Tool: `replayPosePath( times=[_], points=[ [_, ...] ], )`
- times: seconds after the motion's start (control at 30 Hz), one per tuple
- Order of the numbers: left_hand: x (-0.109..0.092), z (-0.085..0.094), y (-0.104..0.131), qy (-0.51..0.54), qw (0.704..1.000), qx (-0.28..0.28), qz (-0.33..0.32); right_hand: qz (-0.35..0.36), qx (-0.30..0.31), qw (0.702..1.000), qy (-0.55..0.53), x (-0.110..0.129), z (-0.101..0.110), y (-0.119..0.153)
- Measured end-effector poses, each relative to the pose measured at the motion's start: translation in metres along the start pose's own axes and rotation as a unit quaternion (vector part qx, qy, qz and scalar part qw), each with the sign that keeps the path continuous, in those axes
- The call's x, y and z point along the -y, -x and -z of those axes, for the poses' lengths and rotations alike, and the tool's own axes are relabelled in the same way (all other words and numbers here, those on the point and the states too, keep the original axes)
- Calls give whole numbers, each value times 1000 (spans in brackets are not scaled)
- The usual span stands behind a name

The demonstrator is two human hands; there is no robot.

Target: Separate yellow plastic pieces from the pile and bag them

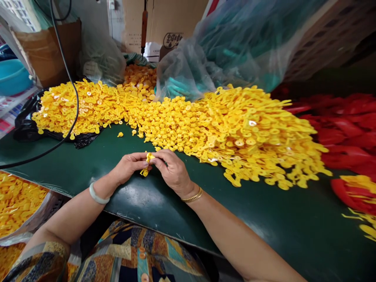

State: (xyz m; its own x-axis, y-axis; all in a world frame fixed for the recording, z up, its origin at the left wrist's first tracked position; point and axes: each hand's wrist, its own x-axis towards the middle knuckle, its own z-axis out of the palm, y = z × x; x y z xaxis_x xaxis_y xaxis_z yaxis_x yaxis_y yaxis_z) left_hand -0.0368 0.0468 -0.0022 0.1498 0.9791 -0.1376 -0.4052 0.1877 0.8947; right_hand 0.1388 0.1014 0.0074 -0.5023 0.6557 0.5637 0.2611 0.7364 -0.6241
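Note:
My left hand and my right hand meet above the front of the green table. Between their fingertips is a small yellow plastic part, pinched from both sides. Another yellow bit shows just below it, by the left fingers; whether the two are joined I cannot tell. Beyond my hands lies a heap of small round yellow pieces. To its right rises a pile of longer yellow parts with ring ends, and at the left sits a further yellow pile on black plastic.
A black cable loops down across the left side. An orange electric screwdriver hangs at the back. Clear plastic bags stand behind the heaps. Red parts lie at the right, and a container of yellow parts is at lower left.

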Motion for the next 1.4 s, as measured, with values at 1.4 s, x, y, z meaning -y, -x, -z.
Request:
replayPosePath(
  times=[1.4],
  points=[
    [16,-13,11,-107,992,-2,60,-162,104,842,503,-54,121,55]
  ],
)
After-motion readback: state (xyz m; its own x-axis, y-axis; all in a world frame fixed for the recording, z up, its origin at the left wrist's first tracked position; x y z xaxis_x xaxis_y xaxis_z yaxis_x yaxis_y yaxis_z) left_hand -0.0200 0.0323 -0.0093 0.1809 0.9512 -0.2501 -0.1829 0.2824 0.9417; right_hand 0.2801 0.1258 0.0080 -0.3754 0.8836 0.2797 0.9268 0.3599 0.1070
